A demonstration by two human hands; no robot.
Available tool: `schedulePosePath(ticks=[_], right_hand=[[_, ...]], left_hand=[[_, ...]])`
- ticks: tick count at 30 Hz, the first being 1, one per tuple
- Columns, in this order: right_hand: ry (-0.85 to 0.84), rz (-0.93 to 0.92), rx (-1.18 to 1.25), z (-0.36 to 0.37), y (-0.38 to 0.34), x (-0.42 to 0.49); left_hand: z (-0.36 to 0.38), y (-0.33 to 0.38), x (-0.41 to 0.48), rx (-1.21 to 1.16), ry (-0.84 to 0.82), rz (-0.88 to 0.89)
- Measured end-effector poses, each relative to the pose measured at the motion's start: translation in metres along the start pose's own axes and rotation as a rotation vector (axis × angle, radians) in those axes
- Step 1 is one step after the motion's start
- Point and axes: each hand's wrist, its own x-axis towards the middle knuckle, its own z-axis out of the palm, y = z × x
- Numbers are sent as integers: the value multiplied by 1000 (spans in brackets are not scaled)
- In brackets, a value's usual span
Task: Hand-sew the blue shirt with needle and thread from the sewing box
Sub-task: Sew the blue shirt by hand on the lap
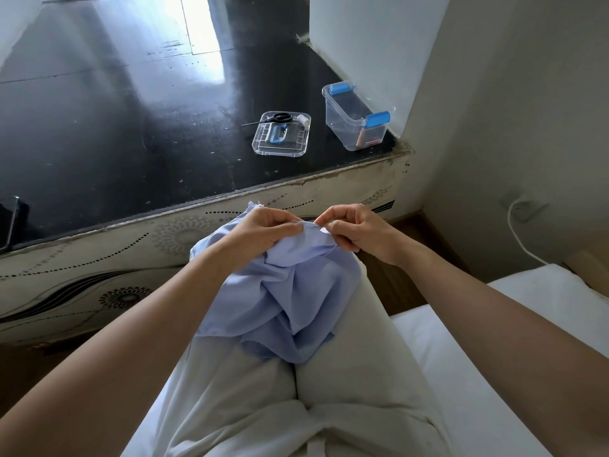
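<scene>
Before the dark desk (131, 133), the blue shirt (290, 291) is held in the grip of the left hand (267, 234), the needle (314, 226) pinched by the right hand (357, 234), mid-stitch, it seems; a clean pull-through is called for next.

Blue shirt (290, 291) soft matt cloth; sewing box (357, 118) clear glossy plastic.

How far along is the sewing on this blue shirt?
Setup looks done: the sewing box stands open on the table, its lid beside it carrying scissors and a thread spool. In hand: the left hand grips the blue shirt while the right hand pinches the needle at its edge. Left: the stitching itself; how much is sewn can't be seen.
</scene>
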Motion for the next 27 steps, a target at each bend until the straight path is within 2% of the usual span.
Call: schedulePosePath(ticks=[16,19,24,27], right_hand=[[-82,-1,248,13,13,4],[-80,-5,243,13,11,5],[91,-34,238,10,11,6],[122,-62,243,13,9,7]], left_hand=[[12,-10,-3,-439,-55,-126],[13,-8,-2,-442,-40,-116],[13,-1,-3,-417,54,-109],[16,6,-2,-323,67,-91]])
